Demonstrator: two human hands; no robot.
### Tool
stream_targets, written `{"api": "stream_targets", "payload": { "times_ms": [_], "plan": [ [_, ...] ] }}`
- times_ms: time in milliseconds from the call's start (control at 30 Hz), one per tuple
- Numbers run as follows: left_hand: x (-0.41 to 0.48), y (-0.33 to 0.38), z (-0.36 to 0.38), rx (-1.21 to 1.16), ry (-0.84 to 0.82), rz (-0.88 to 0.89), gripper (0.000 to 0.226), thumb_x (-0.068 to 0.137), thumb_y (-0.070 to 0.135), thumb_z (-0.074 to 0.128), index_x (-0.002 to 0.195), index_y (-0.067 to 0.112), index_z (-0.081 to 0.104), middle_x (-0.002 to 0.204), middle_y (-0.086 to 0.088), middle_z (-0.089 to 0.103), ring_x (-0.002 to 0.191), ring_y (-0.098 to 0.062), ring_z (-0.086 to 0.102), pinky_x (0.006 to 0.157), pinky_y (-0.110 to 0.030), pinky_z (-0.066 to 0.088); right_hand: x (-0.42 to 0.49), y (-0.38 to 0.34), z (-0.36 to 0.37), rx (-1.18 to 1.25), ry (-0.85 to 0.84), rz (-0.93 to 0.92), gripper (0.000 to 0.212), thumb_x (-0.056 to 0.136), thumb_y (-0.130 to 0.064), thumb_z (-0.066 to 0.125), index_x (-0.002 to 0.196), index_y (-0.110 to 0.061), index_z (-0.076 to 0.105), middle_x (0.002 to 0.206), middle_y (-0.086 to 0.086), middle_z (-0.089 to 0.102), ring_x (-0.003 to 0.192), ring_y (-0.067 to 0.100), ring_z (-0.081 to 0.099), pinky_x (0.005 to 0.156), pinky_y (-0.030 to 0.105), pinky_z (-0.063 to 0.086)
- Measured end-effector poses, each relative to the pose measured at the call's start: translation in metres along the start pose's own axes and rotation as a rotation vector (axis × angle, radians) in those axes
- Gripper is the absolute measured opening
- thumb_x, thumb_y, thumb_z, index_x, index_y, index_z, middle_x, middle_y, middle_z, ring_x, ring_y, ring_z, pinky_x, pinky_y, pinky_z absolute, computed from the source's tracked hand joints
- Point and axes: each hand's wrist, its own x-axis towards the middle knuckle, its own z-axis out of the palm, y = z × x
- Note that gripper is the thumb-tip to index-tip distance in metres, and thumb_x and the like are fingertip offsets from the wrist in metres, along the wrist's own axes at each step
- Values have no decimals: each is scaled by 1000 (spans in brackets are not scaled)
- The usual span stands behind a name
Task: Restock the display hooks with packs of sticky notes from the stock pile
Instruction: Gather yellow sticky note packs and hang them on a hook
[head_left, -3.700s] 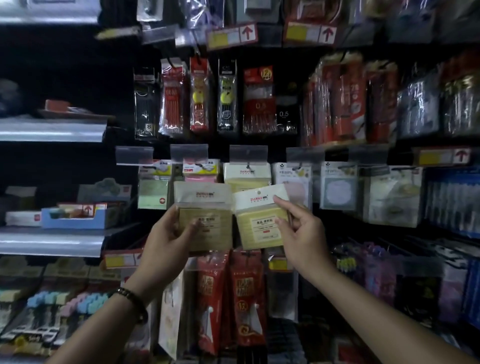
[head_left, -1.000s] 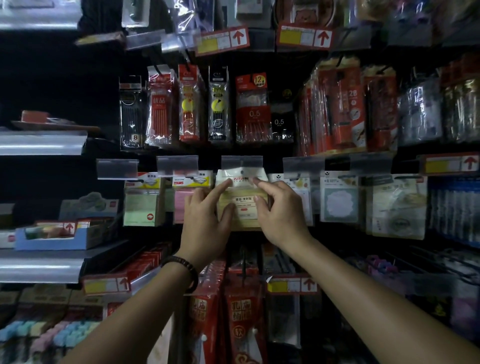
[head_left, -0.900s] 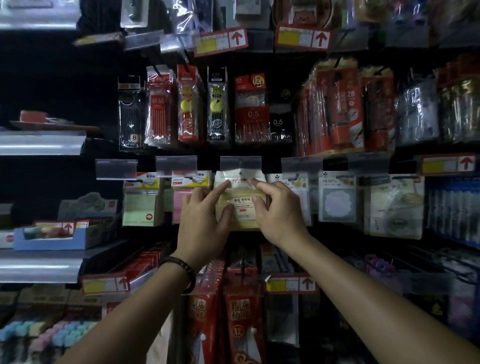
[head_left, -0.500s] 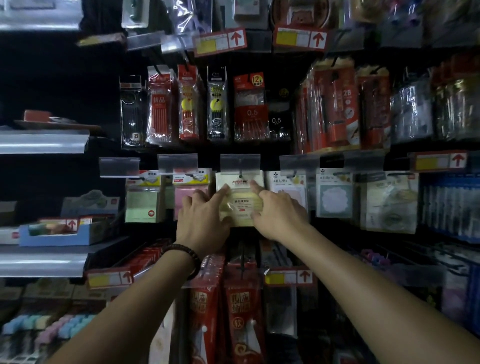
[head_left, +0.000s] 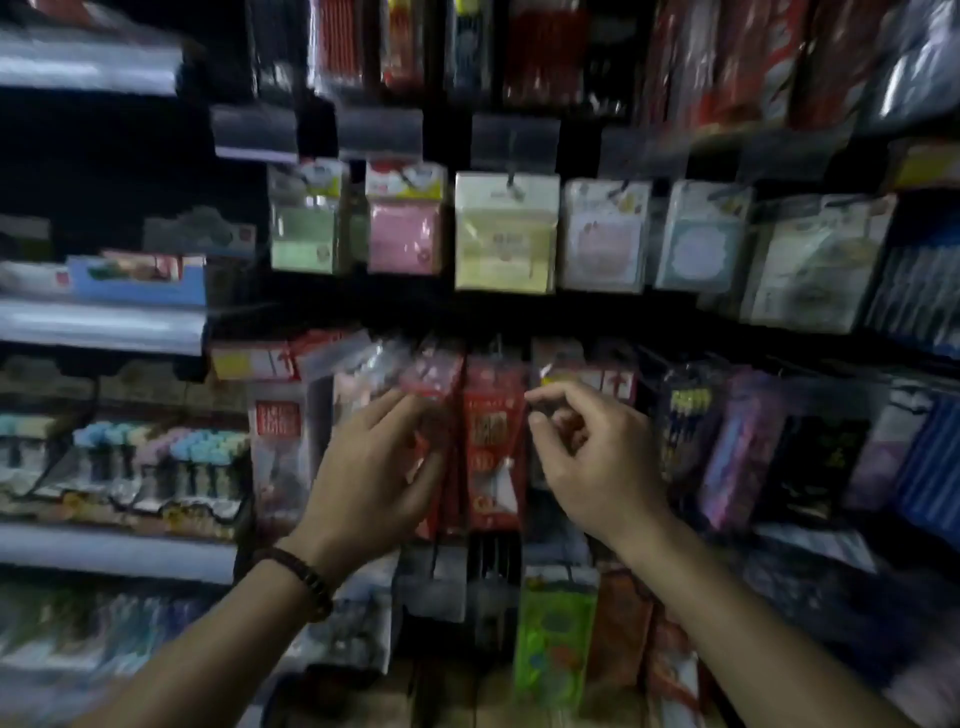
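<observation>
The pale yellow pack of sticky notes (head_left: 506, 234) hangs from its hook (head_left: 511, 179) in the upper middle of the frame, flat against the display and touched by neither hand. It sits in a row of hanging packs, with a pink pack (head_left: 402, 236) and then a green pack (head_left: 304, 236) to its left and a white pack (head_left: 602, 236) just beside it on the right. Both hands are well below that row, in front of the red packets (head_left: 491, 426) hanging on the next row down. The left hand (head_left: 374, 467), left of centre, has its fingers loosely extended toward the red packets and grips nothing; a dark beaded bracelet (head_left: 301, 577) circles its wrist. The right hand (head_left: 597, 462), right of centre, has its fingers loosely curled with the thumb and forefinger forward, and appears to hold nothing, though motion blur softens the detail. At the left edge, a metal shelf (head_left: 98, 332) carries a blue tray (head_left: 137, 283).
</observation>
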Motion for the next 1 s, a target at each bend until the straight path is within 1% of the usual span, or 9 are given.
{"api": "stream_targets", "payload": {
  "times_ms": [100,200,300,367,467,567,733,900,1000],
  "plan": [
    [-76,-11,19,-112,-126,-95,15,96,8,69,94,22,64,89,13,58,78,-6,59,68,-20,46,-69,17,24,73,-143,62,7,104,-24,68,108,-23,74,73,-20,50,69,2,55,64,12,35],
    [-156,-36,47,-105,-314,-215,18,99,22,62,92,38,56,88,15,59,78,-9,61,67,-37,52,-142,41,57,95,-254,150,11,101,-28,66,109,-23,73,75,-16,56,71,5,57,63,29,46],
    [-229,-59,74,-75,-539,-349,9,102,40,56,100,49,53,97,21,59,82,-8,62,69,-37,54,-217,68,98,118,-404,316,19,103,-27,66,122,-24,68,78,-9,58,74,13,59,68,42,51],
    [-269,-74,91,-60,-652,-446,11,100,47,55,107,41,60,102,18,62,84,-5,64,71,-39,57,-263,86,125,130,-526,450,23,104,-22,66,127,-24,66,81,-8,59,77,11,59,71,38,52],
    [-315,-95,119,-57,-778,-567,12,97,37,66,108,43,64,103,20,65,83,-3,64,73,-36,58,-327,115,166,105,-644,625,23,101,-20,67,122,-30,66,91,-16,64,86,2,64,72,25,53],
    [-350,-113,144,-23,-889,-700,14,99,32,67,109,41,69,105,19,69,85,0,62,74,-22,52,-379,143,207,36,-798,767,18,100,-25,68,115,-34,66,101,-16,67,94,4,67,82,35,60],
    [-394,-135,183,-37,-963,-922,13,99,34,62,108,40,69,106,17,72,88,-3,70,81,-33,62,-436,186,279,-151,-1051,734,38,98,-26,70,134,-28,57,133,-3,61,128,20,58,99,36,51],
    [-415,-149,204,-31,-1109,-991,8,95,41,59,101,43,65,104,17,72,95,-10,72,81,-37,62,-478,219,345,-391,-1224,674,83,95,-27,75,162,-27,25,169,5,24,151,30,34,113,45,48],
    [-416,-155,209,-21,-1158,-1037,8,95,44,57,99,42,63,104,14,72,97,-15,72,82,-39,62,-490,237,373,-490,-1299,539,95,96,-32,73,168,-22,13,174,11,9,160,34,13,124,48,33]
  ]
}}
